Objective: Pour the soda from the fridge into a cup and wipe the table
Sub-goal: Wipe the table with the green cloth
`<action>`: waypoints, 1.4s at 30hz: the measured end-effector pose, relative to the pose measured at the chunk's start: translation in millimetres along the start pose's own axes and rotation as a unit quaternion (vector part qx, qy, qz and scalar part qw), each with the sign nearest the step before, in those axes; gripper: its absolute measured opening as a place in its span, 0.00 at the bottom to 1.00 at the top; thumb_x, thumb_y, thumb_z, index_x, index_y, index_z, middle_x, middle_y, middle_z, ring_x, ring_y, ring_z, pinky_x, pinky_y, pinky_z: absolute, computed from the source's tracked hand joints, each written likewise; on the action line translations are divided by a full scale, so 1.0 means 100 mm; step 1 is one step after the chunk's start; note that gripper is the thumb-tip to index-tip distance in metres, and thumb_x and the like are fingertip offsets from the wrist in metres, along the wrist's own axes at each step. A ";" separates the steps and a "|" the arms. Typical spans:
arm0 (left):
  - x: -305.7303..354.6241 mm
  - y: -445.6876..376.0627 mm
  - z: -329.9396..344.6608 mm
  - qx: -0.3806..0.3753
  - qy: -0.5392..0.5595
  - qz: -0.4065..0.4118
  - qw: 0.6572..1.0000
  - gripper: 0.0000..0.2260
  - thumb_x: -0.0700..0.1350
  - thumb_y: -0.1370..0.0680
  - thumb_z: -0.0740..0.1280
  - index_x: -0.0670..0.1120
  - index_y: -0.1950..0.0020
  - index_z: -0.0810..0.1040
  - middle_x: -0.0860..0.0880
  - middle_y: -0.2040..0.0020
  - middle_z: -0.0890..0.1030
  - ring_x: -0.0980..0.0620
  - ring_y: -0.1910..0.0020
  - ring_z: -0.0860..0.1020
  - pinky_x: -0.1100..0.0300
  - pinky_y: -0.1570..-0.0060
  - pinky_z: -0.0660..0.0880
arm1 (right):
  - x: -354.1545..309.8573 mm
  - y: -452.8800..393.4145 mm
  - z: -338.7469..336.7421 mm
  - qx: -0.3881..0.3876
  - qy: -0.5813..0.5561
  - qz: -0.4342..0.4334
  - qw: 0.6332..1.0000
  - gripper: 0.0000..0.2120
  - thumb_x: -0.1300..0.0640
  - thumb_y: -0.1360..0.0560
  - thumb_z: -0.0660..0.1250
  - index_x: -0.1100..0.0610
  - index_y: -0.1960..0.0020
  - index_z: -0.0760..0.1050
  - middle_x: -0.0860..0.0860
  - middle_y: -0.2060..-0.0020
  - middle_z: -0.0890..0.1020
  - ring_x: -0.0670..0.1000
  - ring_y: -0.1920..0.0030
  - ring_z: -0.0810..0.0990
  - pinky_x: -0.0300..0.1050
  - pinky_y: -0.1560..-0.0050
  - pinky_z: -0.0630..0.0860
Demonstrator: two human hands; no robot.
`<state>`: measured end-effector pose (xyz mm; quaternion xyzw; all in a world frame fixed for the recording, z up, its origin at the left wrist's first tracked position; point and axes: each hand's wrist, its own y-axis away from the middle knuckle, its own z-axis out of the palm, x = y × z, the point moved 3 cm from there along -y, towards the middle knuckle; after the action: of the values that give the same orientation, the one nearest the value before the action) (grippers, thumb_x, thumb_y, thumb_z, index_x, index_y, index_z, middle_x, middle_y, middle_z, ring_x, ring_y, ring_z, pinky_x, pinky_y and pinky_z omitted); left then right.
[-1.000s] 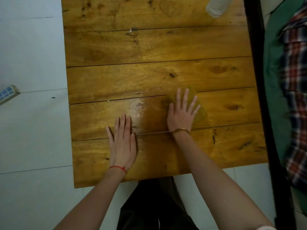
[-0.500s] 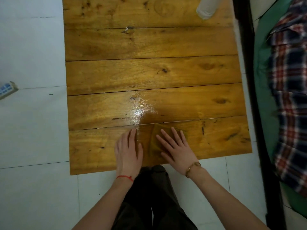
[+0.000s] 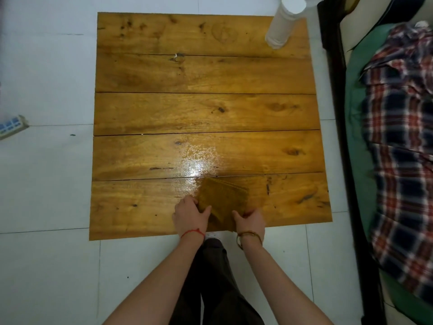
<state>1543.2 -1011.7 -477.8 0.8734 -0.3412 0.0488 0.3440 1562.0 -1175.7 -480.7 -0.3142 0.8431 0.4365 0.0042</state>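
While both hands [image 3: 191,215] [image 3: 250,220] grip the cloth [image 3: 222,198], the white cup [image 3: 282,26] stands apart.

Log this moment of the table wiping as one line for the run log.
phase: wiping | left hand: grips cloth | right hand: grips cloth | wet patch: beyond cloth | cup: table far right corner

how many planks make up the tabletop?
5, running side to side on the table: far plank under the white cup, three in the middle, and the near one, where both hands hold the cloth.
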 end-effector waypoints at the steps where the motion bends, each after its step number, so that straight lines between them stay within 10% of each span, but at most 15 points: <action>1: 0.01 -0.01 0.00 -0.002 0.001 -0.009 1.000 0.16 0.55 0.27 0.72 0.48 0.48 0.74 0.50 0.50 0.77 0.49 0.46 0.75 0.55 0.46 0.70 | 0.00 -0.01 0.02 -0.007 0.006 0.015 1.000 0.15 0.49 0.28 0.73 0.58 0.49 0.75 0.53 0.58 0.78 0.53 0.59 0.76 0.45 0.58 0.73; 5: 0.04 -0.06 -0.01 -0.036 0.021 -0.031 0.999 0.14 0.51 0.28 0.75 0.49 0.52 0.73 0.51 0.56 0.78 0.49 0.51 0.79 0.52 0.45 0.75 | -0.03 -0.07 0.03 -0.045 -0.001 0.043 0.998 0.09 0.52 0.28 0.72 0.58 0.59 0.77 0.56 0.60 0.80 0.55 0.59 0.78 0.48 0.55 0.78; 10: 0.06 -0.13 -0.14 -0.105 0.149 -0.041 0.982 0.16 0.44 0.29 0.76 0.44 0.44 0.77 0.51 0.58 0.76 0.51 0.54 0.78 0.61 0.54 0.74 | -0.19 -0.05 -0.06 -0.093 -0.078 0.009 0.993 0.11 0.56 0.26 0.69 0.58 0.45 0.75 0.55 0.53 0.79 0.54 0.52 0.77 0.47 0.53 0.75; 17: 0.04 -0.40 -0.59 -0.209 0.346 -0.079 0.911 0.23 0.44 0.28 0.75 0.47 0.34 0.76 0.47 0.42 0.78 0.47 0.42 0.78 0.50 0.39 0.76 | -0.82 0.04 -0.17 -0.188 -0.211 0.068 0.957 0.07 0.58 0.24 0.68 0.55 0.46 0.75 0.50 0.56 0.76 0.50 0.58 0.74 0.46 0.63 0.73; 22: 0.06 -0.89 -1.06 -0.191 0.436 -0.072 0.876 0.21 0.42 0.28 0.75 0.48 0.36 0.75 0.42 0.38 0.79 0.44 0.40 0.78 0.48 0.40 0.77 | -1.58 0.09 0.05 -0.215 -0.263 0.037 0.940 0.13 0.61 0.25 0.68 0.59 0.41 0.75 0.53 0.50 0.79 0.52 0.53 0.77 0.51 0.56 0.77; 26: 0.20 -1.41 -1.62 -0.162 0.478 -0.041 0.862 0.18 0.36 0.23 0.68 0.48 0.35 0.72 0.48 0.45 0.79 0.53 0.49 0.78 0.66 0.59 0.77 | -2.39 0.12 0.35 -0.236 -0.318 -0.013 0.918 0.09 0.68 0.26 0.66 0.54 0.56 0.75 0.55 0.58 0.81 0.56 0.57 0.80 0.57 0.50 0.78; 29: 0.24 -1.95 -2.04 -0.169 0.496 -0.025 0.851 0.23 0.36 0.23 0.67 0.49 0.30 0.69 0.48 0.37 0.76 0.49 0.39 0.75 0.61 0.52 0.75 | -3.09 0.11 0.59 -0.233 -0.325 -0.056 0.915 0.12 0.68 0.26 0.66 0.51 0.54 0.74 0.54 0.55 0.80 0.54 0.56 0.79 0.51 0.54 0.77; 42: 0.53 -4.16 -3.12 -0.104 0.421 0.067 0.898 0.31 0.30 0.24 0.66 0.49 0.24 0.63 0.45 0.26 0.68 0.44 0.29 0.68 0.43 0.31 0.69 | -5.40 -0.34 1.56 -0.222 -0.256 -0.207 0.918 0.22 0.71 0.23 0.59 0.56 0.32 0.69 0.58 0.38 0.79 0.53 0.52 0.80 0.51 0.48 0.78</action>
<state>1892.4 -623.5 -460.1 0.7056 -0.2256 0.3996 0.5400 1971.7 -790.5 -450.0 -0.3523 0.6110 0.6672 0.2399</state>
